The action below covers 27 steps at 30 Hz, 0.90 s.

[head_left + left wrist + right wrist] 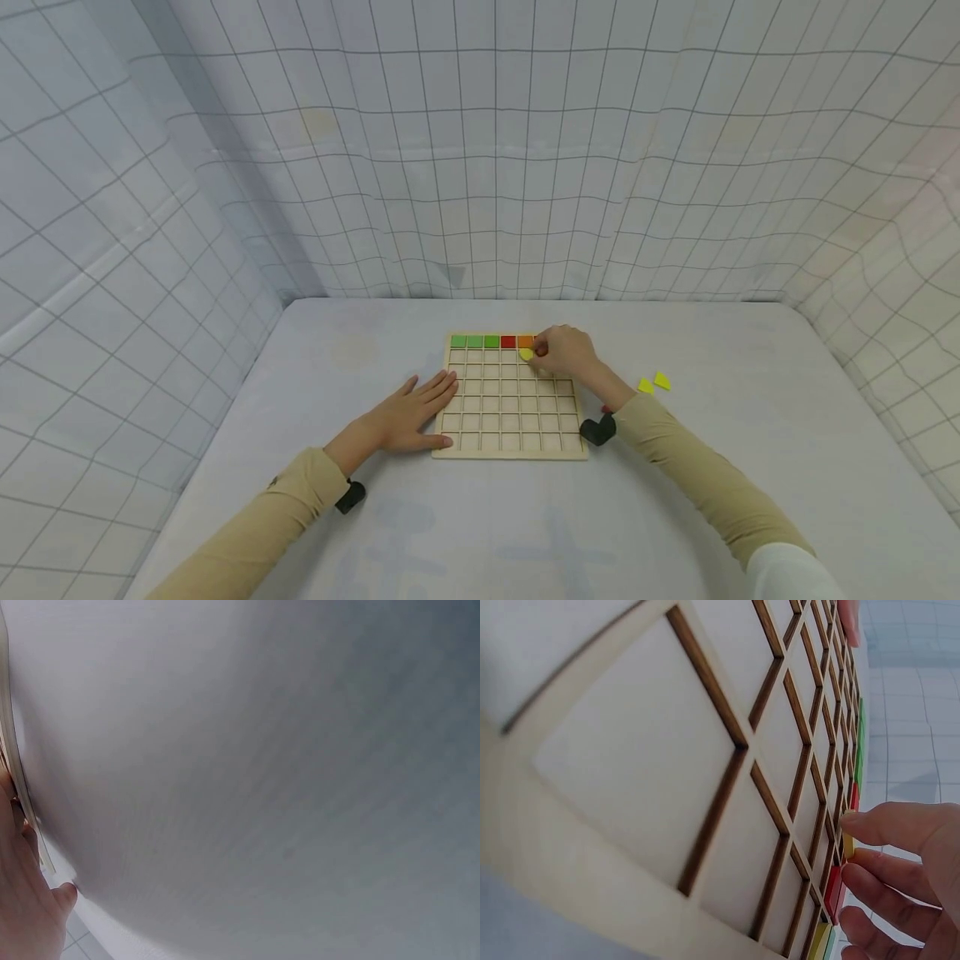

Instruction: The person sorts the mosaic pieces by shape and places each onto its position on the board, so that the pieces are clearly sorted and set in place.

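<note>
A pale wooden grid board point(510, 454) lies on the table with colored tiles along its far row: green tiles point(475, 342), a red tile point(507, 342) and an orange tile point(525, 342). My right hand point(567, 354) pinches a small yellow piece point(527, 354) between thumb and forefinger, just over the second row in the head view. In the right wrist view the yellow piece point(848, 836) shows edge-on at the fingertips. My left hand point(408, 417) lies flat with spread fingers, its fingertips and thumb on the board's left edge. The right hand covers the far row's right end.
Two loose yellow pieces point(654, 383) lie on the white table right of the board. A bit of red point(606, 408) peeks out beside the right wrist. Black wrist cameras point(598, 430) sit low by the wrists. Grid-patterned white curtains point(495, 167) enclose the table's back and sides.
</note>
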Each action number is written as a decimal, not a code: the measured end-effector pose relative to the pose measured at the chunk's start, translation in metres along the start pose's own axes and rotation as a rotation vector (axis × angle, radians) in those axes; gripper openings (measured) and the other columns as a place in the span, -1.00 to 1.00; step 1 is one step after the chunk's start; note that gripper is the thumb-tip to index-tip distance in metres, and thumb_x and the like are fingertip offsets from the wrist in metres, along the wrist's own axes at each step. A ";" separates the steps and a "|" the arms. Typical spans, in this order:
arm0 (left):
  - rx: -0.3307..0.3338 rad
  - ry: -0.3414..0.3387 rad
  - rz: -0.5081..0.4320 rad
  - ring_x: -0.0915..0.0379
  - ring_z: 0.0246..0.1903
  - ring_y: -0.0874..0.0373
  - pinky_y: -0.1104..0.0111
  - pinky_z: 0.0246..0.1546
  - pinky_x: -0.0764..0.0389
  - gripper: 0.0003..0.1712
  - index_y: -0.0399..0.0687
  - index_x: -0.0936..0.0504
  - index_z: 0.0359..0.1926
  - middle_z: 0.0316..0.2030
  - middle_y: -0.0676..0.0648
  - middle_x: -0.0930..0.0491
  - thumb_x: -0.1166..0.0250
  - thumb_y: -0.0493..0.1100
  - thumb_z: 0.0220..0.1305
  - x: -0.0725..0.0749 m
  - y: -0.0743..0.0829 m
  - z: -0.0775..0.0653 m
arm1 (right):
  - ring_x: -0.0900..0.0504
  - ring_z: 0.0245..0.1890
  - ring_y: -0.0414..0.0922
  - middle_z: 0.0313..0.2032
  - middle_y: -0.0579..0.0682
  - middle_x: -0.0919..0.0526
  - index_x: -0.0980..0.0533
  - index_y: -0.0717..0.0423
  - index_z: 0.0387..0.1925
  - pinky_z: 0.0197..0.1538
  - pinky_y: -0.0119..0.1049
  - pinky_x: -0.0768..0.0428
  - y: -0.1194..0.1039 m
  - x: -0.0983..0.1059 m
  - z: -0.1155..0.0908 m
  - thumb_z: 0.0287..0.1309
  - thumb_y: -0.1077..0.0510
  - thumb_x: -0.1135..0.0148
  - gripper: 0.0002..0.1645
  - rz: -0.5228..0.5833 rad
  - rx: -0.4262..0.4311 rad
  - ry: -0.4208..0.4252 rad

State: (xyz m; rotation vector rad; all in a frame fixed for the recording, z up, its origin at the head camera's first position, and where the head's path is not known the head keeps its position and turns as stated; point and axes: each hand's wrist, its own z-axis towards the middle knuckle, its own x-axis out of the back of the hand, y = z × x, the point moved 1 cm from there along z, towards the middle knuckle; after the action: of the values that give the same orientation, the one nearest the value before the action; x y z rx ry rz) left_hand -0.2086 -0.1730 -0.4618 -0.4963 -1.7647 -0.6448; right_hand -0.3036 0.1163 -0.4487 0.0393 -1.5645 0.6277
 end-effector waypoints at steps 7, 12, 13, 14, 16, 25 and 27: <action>0.001 0.005 0.003 0.25 0.51 -0.08 -0.20 0.40 0.08 0.04 -0.18 0.09 0.51 0.53 -0.16 0.17 -0.03 0.38 0.30 0.003 0.002 -0.002 | -0.63 -0.39 -0.19 -0.33 -0.07 -0.74 -0.70 0.04 -0.15 -0.44 -0.38 -0.50 -0.002 -0.002 0.001 0.07 -0.01 -0.36 -0.68 -0.006 -0.028 -0.017; 0.004 0.002 0.001 0.26 0.52 -0.07 -0.19 0.41 0.09 0.05 -0.17 0.10 0.51 0.53 -0.15 0.18 -0.03 0.39 0.30 0.001 0.001 -0.001 | -0.66 -0.36 -0.18 -0.33 -0.07 -0.75 -0.71 0.04 -0.19 -0.42 -0.36 -0.54 -0.002 -0.002 0.001 0.09 -0.01 -0.37 -0.71 0.007 -0.028 -0.006; 0.005 0.002 0.000 0.26 0.52 -0.07 -0.19 0.41 0.10 0.05 -0.16 0.10 0.51 0.53 -0.15 0.18 -0.03 0.39 0.30 0.001 0.001 -0.001 | -0.66 -0.36 -0.17 -0.33 -0.07 -0.75 -0.71 0.04 -0.20 -0.41 -0.35 -0.54 -0.003 -0.002 0.001 0.09 -0.01 -0.37 -0.72 0.007 -0.027 -0.004; 0.006 0.001 0.001 0.26 0.52 -0.07 -0.19 0.41 0.10 0.05 -0.16 0.11 0.52 0.53 -0.14 0.18 -0.03 0.39 0.30 0.000 0.000 -0.001 | -0.67 -0.36 -0.17 -0.33 -0.07 -0.75 -0.71 0.04 -0.21 -0.42 -0.35 -0.55 -0.003 -0.002 0.000 0.10 -0.01 -0.37 -0.73 0.005 -0.023 -0.001; 0.008 -0.001 0.005 0.27 0.52 -0.06 -0.18 0.41 0.10 0.05 -0.15 0.11 0.52 0.53 -0.13 0.19 -0.02 0.40 0.29 0.000 0.000 -0.001 | -0.67 -0.36 -0.17 -0.34 -0.07 -0.75 -0.71 0.04 -0.22 -0.43 -0.35 -0.55 -0.002 -0.002 0.000 0.10 0.00 -0.37 -0.74 0.000 -0.018 0.003; 0.002 -0.001 0.007 0.27 0.52 -0.07 -0.18 0.41 0.10 0.05 -0.16 0.11 0.52 0.53 -0.14 0.18 -0.01 0.40 0.30 0.001 0.001 -0.001 | -0.66 -0.39 -0.17 -0.36 -0.05 -0.75 -0.72 0.05 -0.25 -0.43 -0.33 -0.56 -0.001 -0.001 0.001 0.09 0.01 -0.38 -0.76 0.003 -0.018 0.023; 0.001 -0.002 0.010 0.27 0.52 -0.07 -0.18 0.41 0.10 0.05 -0.15 0.11 0.52 0.53 -0.14 0.18 -0.01 0.40 0.30 0.001 0.001 -0.001 | -0.65 -0.40 -0.17 -0.36 -0.05 -0.74 -0.72 0.05 -0.25 -0.44 -0.34 -0.55 -0.001 -0.002 0.001 0.08 0.01 -0.38 -0.76 0.004 -0.019 0.027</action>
State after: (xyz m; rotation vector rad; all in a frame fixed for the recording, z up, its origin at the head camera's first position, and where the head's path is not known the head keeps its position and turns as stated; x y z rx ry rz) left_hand -0.2076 -0.1725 -0.4605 -0.5054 -1.7633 -0.6361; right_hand -0.3038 0.1146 -0.4502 0.0139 -1.5450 0.6140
